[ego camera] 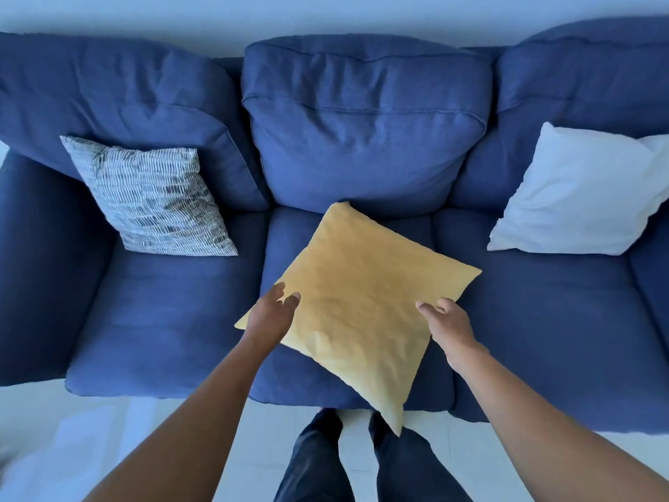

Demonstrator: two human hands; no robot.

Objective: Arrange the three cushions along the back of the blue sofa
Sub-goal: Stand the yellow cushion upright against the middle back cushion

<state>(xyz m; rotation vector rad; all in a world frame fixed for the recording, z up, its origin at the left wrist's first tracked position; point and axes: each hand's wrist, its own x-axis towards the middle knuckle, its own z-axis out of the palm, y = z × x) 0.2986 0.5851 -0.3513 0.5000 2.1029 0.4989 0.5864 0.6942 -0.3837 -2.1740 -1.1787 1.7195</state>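
I see yellow cushion [358, 302] skewed on sofa [163, 320] middle seat; left hand [273, 313], right hand [447, 320] grip apart at edges, likely to square it.

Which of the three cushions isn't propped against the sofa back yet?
The yellow cushion, lying flat on the middle seat between both hands. The patterned cushion and white cushion already lean against the back cushions.

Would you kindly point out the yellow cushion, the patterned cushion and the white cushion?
yellow cushion [362, 298], head view, centre of its face.
patterned cushion [152, 197], head view, middle of its striped front.
white cushion [579, 190], head view, middle of its front.
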